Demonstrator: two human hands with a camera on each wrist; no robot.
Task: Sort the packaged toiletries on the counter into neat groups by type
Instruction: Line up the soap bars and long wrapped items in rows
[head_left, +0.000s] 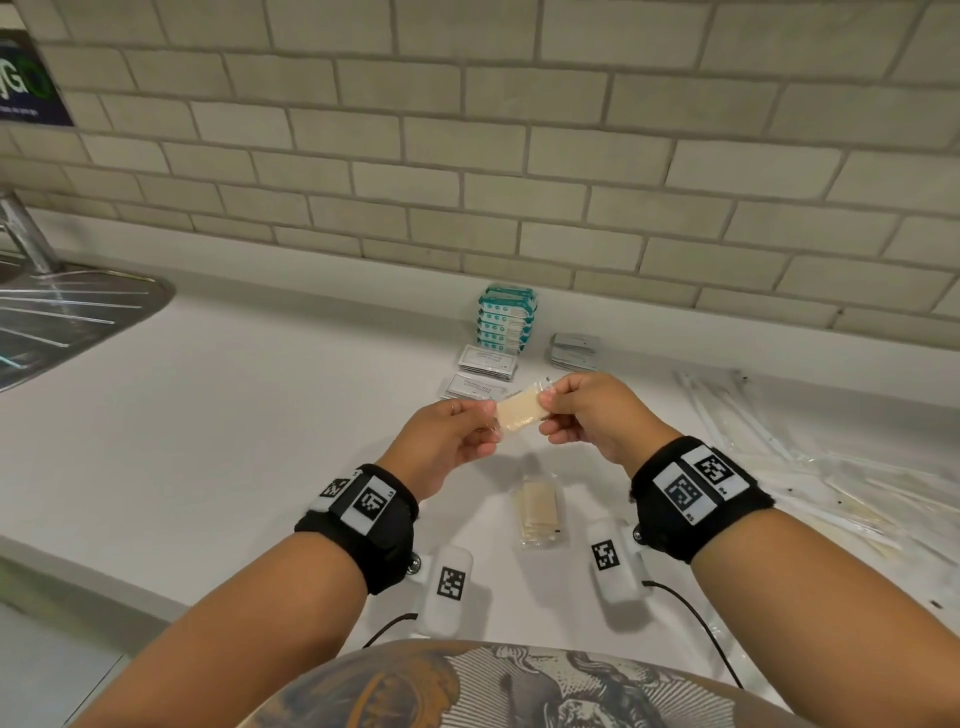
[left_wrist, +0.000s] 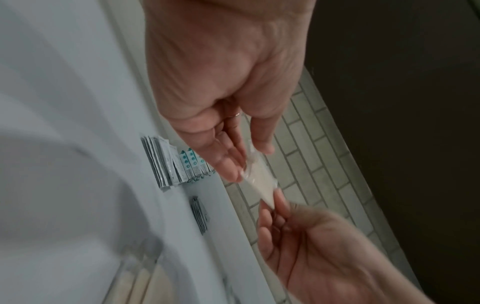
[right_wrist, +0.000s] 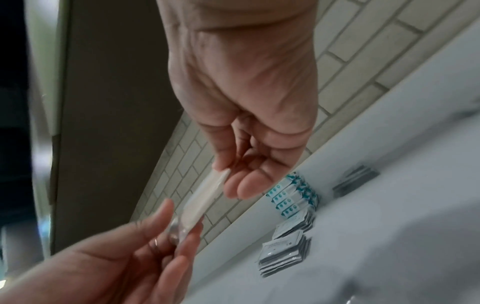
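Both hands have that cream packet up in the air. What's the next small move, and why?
Probably lower the cream packet, pinched by the left hand and right hand, onto the matching clear-wrapped packets lying on the counter just below. They look like the same type; the teal stack and white sachets differ.

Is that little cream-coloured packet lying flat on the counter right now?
No, the cream packet is held up above the counter, pinched between the left hand and the right hand.

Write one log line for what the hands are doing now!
left hand: pinches clear-wrapped cream packet | right hand: pinches other end | packet: above counter | sorting: underway
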